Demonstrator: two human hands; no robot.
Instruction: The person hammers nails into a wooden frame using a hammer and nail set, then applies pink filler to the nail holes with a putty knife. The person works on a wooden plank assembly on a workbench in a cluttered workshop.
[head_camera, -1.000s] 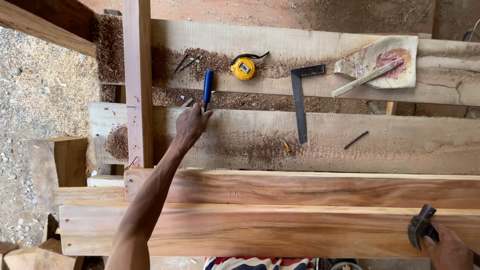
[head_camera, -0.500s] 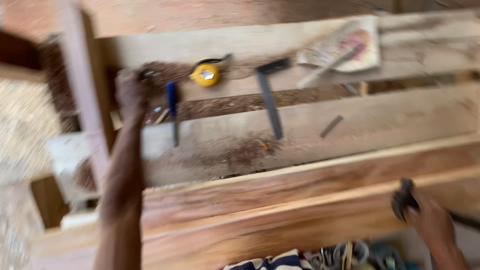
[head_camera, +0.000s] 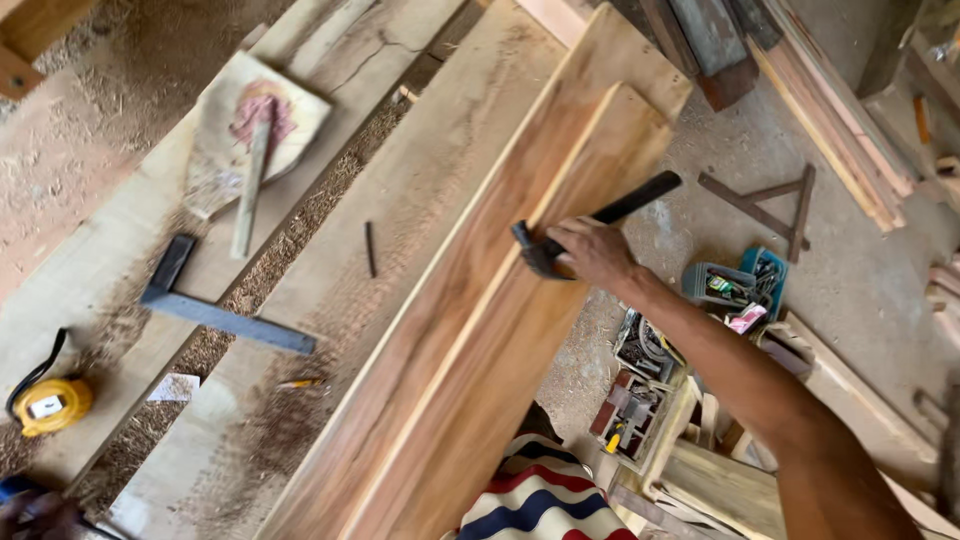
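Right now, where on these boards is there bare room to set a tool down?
Bare wood runs along the wide pale plank between the dark nail and the reddish boards. The far plank is crowded: the try square, the tape measure and the paste board. The right hand with its hammer occupies the reddish boards' upper end.

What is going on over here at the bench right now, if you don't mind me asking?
A person's right hand grips a dark hammer at the edge of two reddish planks lying side by side. The left hand is barely visible at the lower left corner. A try square and yellow tape measure lie on sawdust-covered boards.
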